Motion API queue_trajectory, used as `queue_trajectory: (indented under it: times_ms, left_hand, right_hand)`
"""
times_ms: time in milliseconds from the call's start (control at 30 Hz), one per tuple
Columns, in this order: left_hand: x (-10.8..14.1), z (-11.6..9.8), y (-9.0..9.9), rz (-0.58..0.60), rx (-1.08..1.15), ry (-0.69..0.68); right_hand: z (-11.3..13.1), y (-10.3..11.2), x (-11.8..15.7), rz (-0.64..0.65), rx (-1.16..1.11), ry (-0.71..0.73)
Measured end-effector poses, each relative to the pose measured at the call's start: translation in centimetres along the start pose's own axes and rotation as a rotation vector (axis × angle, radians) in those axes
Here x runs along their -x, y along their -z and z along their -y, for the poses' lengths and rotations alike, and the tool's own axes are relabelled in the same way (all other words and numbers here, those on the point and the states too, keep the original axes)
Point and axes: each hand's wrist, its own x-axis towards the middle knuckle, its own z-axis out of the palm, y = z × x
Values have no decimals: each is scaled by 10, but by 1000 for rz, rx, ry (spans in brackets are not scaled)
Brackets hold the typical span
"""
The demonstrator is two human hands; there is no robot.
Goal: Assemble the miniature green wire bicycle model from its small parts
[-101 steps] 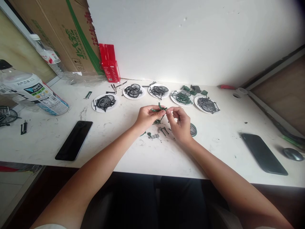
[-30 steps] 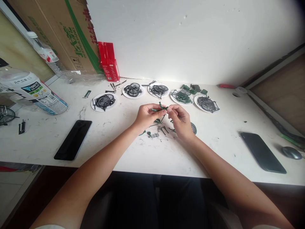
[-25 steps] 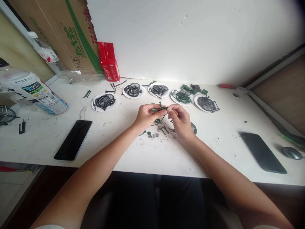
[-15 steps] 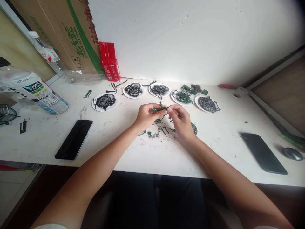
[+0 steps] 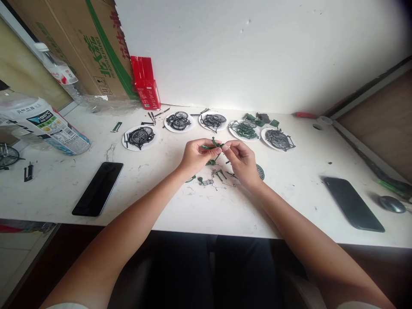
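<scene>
My left hand (image 5: 197, 155) pinches a small green model bicycle part (image 5: 213, 143) with thin arms, held just above the table. The fingertips of my right hand (image 5: 241, 161) are closed at the right end of the same part, close against the left fingertips. Exactly what sits between the right fingers is hidden. Below the hands lie loose pieces: a small grey rack-like piece (image 5: 206, 182), dark green struts (image 5: 220, 174) and thin bits. A green-rimmed spoked wheel (image 5: 260, 172) shows partly behind my right hand.
Paper plates with model bicycle parts stand along the back, among them a left plate (image 5: 151, 145) and a plate of green parts (image 5: 238, 137). A black phone (image 5: 97, 189) lies left, a dark flat slab (image 5: 353, 204) and mouse (image 5: 392, 204) right. A large bottle (image 5: 45, 124) stands left.
The whole view has shifted slightly, so things appear a little further left. Both hands keep their pinch on the green part, with hardly any movement of the fingers.
</scene>
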Motion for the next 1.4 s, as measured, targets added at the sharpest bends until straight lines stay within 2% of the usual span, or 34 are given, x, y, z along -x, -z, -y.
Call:
queue_trajectory:
  times_ms: [167, 400, 633, 1200, 1400]
  left_hand:
    - [1, -3, 2, -9, -39, 2]
    - [0, -8, 3, -9, -95, -54]
    - [1, -8, 2, -3, -101, -39]
    - [-2, -7, 5, 2, -145, -47]
    - [-3, -2, 8, -1, -107, 2]
  right_hand:
    - [0, 1, 0, -18, -6, -5]
    - [-2, 0, -2, 27, -227, -189]
    - [-6, 0, -6, 60, -375, -299]
    - [-8, 3, -6, 120, -369, -365]
    - [-7, 2, -7, 106, -339, -315]
